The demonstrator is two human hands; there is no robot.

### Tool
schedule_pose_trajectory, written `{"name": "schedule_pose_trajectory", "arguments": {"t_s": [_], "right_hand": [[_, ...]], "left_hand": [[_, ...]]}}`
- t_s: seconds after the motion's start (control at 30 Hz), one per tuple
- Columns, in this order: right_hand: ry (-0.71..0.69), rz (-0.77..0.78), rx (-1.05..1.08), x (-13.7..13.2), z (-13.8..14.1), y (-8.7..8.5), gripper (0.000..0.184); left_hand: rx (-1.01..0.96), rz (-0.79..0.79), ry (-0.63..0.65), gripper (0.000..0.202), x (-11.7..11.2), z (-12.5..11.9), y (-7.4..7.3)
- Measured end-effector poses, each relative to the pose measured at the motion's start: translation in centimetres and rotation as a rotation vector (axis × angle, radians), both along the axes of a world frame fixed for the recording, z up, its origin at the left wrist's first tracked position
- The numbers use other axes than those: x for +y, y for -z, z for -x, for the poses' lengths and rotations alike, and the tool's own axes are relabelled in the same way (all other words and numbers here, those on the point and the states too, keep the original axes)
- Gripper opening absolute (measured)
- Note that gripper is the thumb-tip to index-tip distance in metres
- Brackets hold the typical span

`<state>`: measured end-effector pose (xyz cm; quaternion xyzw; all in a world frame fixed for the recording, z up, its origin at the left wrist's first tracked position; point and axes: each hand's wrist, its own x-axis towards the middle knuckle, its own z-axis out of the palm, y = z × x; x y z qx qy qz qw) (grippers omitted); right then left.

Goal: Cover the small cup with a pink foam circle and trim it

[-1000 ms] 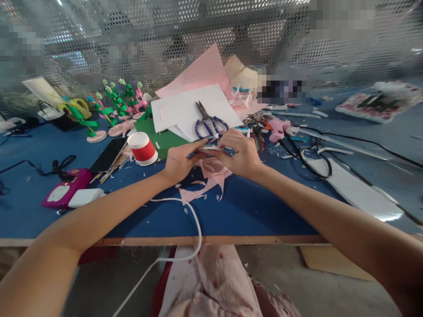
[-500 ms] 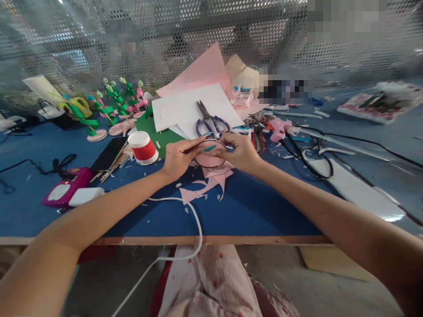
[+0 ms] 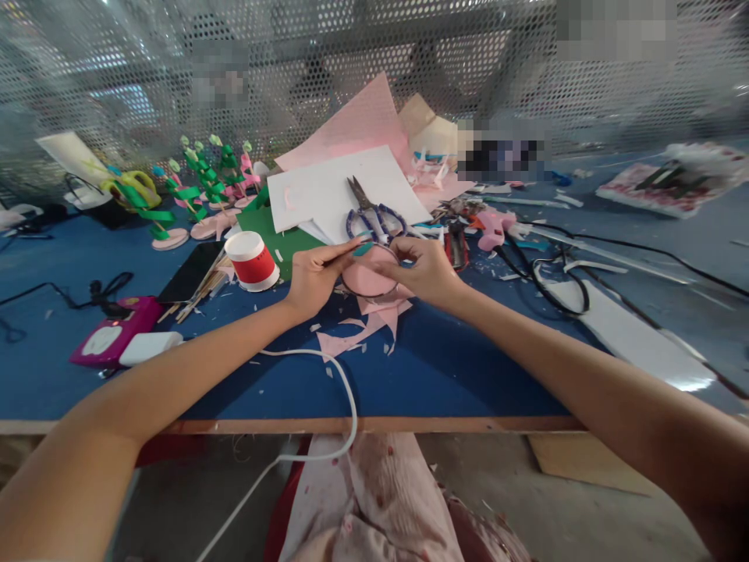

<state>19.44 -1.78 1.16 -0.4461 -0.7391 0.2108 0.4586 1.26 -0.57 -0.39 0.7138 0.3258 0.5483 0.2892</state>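
Pink was the colour of the round disc (image 3: 368,279), and it had a thin dark edge. Two bare hands held it over the middle of the blue table (image 3: 468,375), just in front of the scissors (image 3: 363,199). The left hand (image 3: 316,277) had its thumb and fingers closed on the left side, near the top. The right hand (image 3: 430,269) pinched the right side, with its thumb on the flat pink face. A teal patch (image 3: 363,250) showed by the left fingertips, but I could not tell if it was a nail or paper.

Pink scraps (image 3: 381,321) lay on the table under the disc, with tiny white bits near them. The scissors had blue handles and lay on white paper (image 3: 321,195), points away from the person. Behind that, a big pink sheet (image 3: 356,121) stuck up. Green paper (image 3: 284,234) peeked out on the left, beside a red and white paper cup (image 3: 256,269). Thin sticks (image 3: 202,298) lay near the cup. Farther left sat a purple box (image 3: 114,332). Little paper plants (image 3: 214,191) stood at the back left. Pliers (image 3: 457,248) and a pink glue gun (image 3: 495,226) lay on the right. White cord (image 3: 352,398) hung over the table's front edge.
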Motion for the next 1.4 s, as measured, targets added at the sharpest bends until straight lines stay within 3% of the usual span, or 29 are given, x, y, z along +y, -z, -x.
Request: {"name": "schedule_pose_trajectory", "arguments": {"t_s": [0.17,0.27,0.47,0.67,0.9,1.1,1.4], "right_hand": [[-0.055,0.31,0.077,-0.1,0.1,-0.1,0.053],[-0.039,0.398,0.16,-0.3,0.3,-0.4,0.054],[0.031,0.376,0.232,-0.4,0.5,-0.9,0.053],[0.006,0.326,0.271,0.1,0.3,-0.2,0.049],[0.001,0.287,0.241,-0.1,0.4,-0.3,0.051],[0.016,0.269,0.183,0.3,0.1,0.1,0.054],[-0.012,0.352,0.214,0.0,0.2,-0.4,0.05]], "left_hand": [[-0.109,0.168,-0.05,0.026,0.7,-0.2,0.0],[-0.153,0.212,-0.008,0.031,1.1,-0.3,0.3],[-0.113,0.315,0.186,0.045,1.4,-0.3,0.6],[-0.071,0.356,0.377,0.072,1.2,-0.3,0.7],[-0.041,0.31,0.37,0.086,1.2,-0.1,0.7],[0.001,0.216,0.293,0.08,1.1,-0.1,0.6],[-0.052,0.297,0.369,0.09,0.9,-0.1,0.3]]}}
